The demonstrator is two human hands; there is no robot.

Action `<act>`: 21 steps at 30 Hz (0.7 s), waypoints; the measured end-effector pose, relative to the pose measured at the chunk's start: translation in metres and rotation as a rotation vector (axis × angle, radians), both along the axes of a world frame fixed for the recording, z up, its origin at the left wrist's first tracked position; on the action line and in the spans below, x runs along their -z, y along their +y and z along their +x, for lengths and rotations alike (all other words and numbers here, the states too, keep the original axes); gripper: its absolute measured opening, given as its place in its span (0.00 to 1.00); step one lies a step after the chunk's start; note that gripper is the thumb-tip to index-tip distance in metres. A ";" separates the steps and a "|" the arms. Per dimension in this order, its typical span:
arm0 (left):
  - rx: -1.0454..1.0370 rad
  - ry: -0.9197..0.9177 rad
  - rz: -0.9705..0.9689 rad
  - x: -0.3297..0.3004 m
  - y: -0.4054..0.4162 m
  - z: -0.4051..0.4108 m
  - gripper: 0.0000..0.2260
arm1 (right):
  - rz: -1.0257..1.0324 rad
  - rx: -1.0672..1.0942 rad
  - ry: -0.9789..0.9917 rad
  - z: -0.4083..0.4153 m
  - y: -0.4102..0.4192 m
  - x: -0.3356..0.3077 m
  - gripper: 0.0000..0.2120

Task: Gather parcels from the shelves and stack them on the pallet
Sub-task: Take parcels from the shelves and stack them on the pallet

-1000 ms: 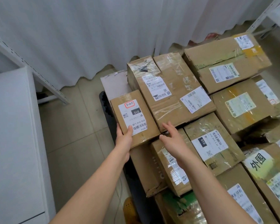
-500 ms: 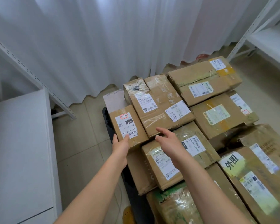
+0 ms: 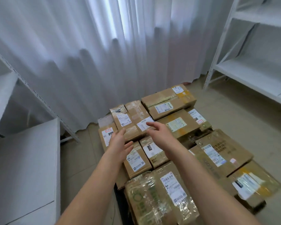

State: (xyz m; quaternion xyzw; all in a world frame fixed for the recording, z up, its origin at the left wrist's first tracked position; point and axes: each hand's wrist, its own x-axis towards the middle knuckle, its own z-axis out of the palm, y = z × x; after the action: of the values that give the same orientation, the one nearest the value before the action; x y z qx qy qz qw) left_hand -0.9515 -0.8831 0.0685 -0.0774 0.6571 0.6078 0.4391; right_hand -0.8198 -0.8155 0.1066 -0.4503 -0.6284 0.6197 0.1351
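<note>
Brown cardboard parcels (image 3: 173, 127) with white shipping labels lie packed edge to edge on the low black pallet (image 3: 120, 197), labels up, probably so the layer stays level for more boxes. Smallest of them, the brown cardboard box with a red-marked white label (image 3: 106, 135) sits at the stack's far left corner, tight beside a taped neighbour. Both hands hover above the stack, apart from every box. Left hand (image 3: 119, 143) has its fingers straight and spread, holding nothing; right hand (image 3: 159, 133) is likewise loose and empty. White metal shelves (image 3: 250, 73) stand at the right.
</note>
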 end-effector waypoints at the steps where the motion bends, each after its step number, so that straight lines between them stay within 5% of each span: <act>1: 0.019 0.010 0.017 -0.015 0.003 0.016 0.21 | 0.008 0.018 0.021 0.016 0.001 -0.012 0.18; 12: 0.372 0.081 0.286 -0.166 0.030 0.186 0.08 | 0.234 0.408 0.255 0.193 -0.012 -0.125 0.11; 21: 0.694 0.068 0.526 -0.247 0.008 0.336 0.08 | 0.434 0.795 0.419 0.347 -0.084 -0.196 0.11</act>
State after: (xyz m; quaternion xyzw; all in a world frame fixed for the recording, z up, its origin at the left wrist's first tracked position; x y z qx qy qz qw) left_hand -0.6153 -0.8749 0.3151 0.2824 0.4812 0.5729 0.6005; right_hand -0.4729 -0.8993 0.3024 -0.4823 -0.4819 0.4522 0.5750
